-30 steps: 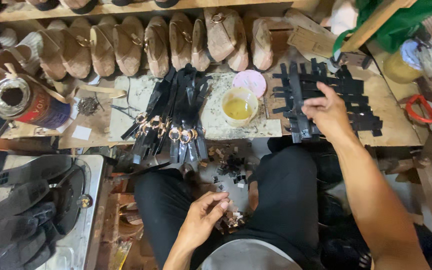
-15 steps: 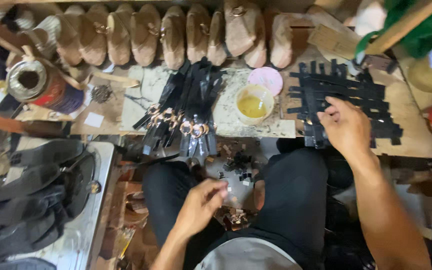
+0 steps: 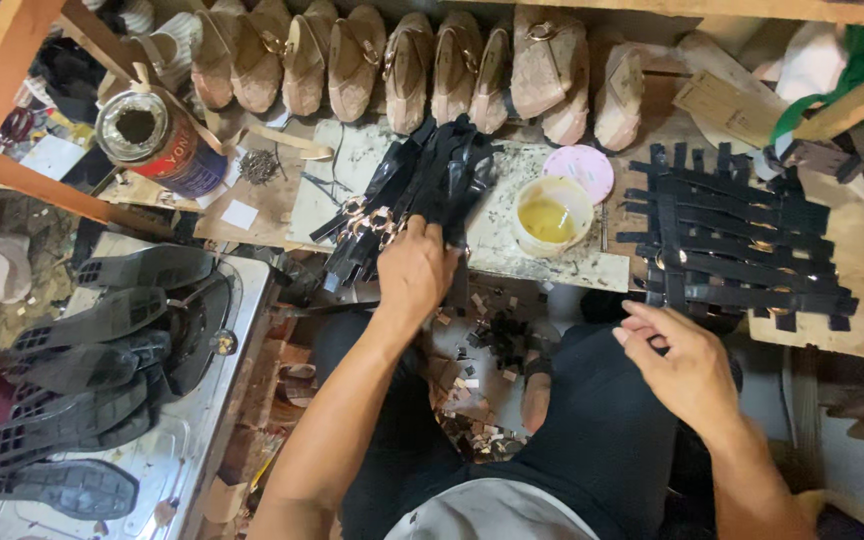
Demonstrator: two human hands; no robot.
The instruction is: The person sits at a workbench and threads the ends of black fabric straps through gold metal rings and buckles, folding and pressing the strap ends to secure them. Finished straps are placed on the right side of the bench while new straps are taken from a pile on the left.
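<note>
strap bundle [image 3: 422, 190] left of glue cup [image 3: 550, 215], strap grid [image 3: 737, 240] right, shoe lasts [image 3: 422, 65] behind

Wooden shoe lasts [image 3: 432, 65] line the bench's back, black soles [image 3: 92, 370] stacked at left.

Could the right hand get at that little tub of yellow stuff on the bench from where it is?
Probably yes: the right hand hovers open just below the bench edge, and nothing stands between it and the tub.
</note>
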